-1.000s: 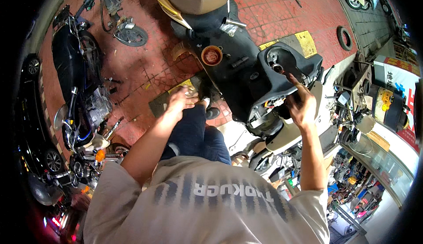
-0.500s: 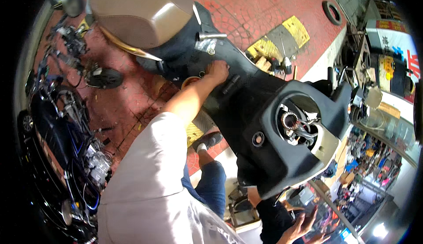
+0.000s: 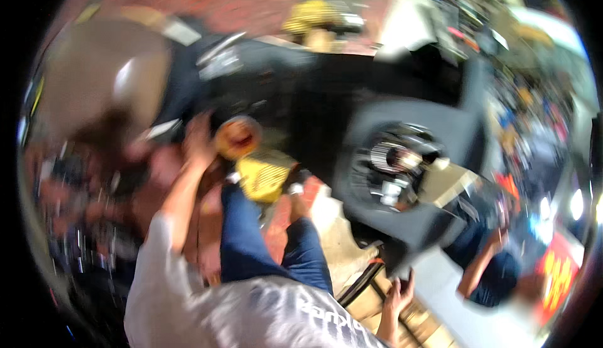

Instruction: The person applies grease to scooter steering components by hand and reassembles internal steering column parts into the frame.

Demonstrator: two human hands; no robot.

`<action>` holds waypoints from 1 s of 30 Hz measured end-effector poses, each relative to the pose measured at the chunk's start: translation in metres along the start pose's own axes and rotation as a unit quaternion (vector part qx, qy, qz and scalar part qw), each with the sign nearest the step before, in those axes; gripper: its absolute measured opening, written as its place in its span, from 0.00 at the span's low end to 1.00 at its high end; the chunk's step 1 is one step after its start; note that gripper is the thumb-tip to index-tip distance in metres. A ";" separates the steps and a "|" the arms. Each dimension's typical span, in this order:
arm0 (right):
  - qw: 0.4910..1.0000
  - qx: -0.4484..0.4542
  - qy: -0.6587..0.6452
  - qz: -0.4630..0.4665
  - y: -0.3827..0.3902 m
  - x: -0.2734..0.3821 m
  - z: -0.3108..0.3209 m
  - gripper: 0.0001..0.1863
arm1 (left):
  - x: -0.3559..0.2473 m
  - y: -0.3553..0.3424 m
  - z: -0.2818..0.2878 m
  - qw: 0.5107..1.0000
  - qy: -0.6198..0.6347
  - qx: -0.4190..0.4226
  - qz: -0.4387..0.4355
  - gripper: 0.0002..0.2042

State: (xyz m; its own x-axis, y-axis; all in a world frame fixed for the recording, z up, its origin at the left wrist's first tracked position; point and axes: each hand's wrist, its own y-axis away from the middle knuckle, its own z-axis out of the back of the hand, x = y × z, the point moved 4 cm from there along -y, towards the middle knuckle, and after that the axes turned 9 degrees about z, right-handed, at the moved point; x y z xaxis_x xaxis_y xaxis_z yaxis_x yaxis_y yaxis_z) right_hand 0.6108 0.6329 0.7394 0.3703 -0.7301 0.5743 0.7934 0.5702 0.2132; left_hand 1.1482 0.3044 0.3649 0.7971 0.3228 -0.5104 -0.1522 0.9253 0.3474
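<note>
My left hand (image 3: 200,139), smeared by motion, is beside a round orange-brown container (image 3: 238,137), at the near edge of a scooter's dark footboard (image 3: 301,90). Whether its fingers hold anything does not show. My right hand (image 3: 397,293) is at the lower right, below the scooter's grey front panel (image 3: 370,122), with fingers apart and nothing seen in it. A round opening in that panel shows metal parts (image 3: 392,159). On the footboard's far left, near the brown seat (image 3: 107,71), lie a blurred silvery tube (image 3: 220,48) and a clear, shiny packet (image 3: 221,64).
A yellow-and-black ramp block (image 3: 260,175) is on the red paving near my feet; another yellow block (image 3: 311,16) is beyond the scooter. Another person in dark clothing (image 3: 496,279) is at the right. Blurred motorcycle parts (image 3: 81,241) fill the left side, and clutter (image 3: 527,103) the right.
The whole view has swung and blurred. My left hand has left the footboard's middle and come back beside the round container. My right hand is still at the lower right.
</note>
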 end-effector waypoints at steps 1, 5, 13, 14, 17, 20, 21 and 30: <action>0.999 0.002 0.037 -0.035 0.002 0.004 -0.010 0.35 | -0.010 0.012 -0.001 0.997 -0.026 0.016 -0.071 0.43; 0.976 0.025 0.208 0.066 0.003 0.052 -0.005 0.34 | -0.066 0.029 -0.002 0.979 0.014 0.047 -0.200 0.38; 0.961 0.112 0.251 0.026 0.024 0.049 -0.019 0.39 | -0.048 0.012 -0.031 0.974 -0.021 0.067 -0.217 0.50; 0.963 0.106 0.247 0.022 0.030 0.048 -0.016 0.39 | -0.061 0.012 -0.026 0.969 -0.010 0.098 -0.225 0.50; 0.969 0.089 0.226 0.046 0.031 0.054 -0.017 0.38 | -0.068 0.011 -0.014 0.960 0.012 0.084 -0.268 0.50; 0.971 0.067 0.219 0.061 0.030 0.057 -0.012 0.39 | -0.082 0.003 -0.016 0.944 0.020 0.078 -0.321 0.50; 0.972 0.061 0.216 0.072 0.030 0.052 -0.010 0.39 | -0.089 0.001 -0.020 0.936 0.022 0.075 -0.342 0.50; 0.982 0.005 0.179 0.060 0.029 0.017 0.028 0.41 | -0.060 0.024 0.013 0.968 0.221 -0.035 -0.115 0.50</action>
State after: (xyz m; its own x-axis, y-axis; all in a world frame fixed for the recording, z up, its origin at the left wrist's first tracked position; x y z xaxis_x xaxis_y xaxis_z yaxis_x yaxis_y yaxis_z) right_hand 0.6263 0.6481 0.7775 0.6077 -0.7428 0.2810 0.7304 0.6616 0.1695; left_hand 1.1049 0.3047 0.4143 0.4887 0.1471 -0.8600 -0.0526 0.9889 0.1392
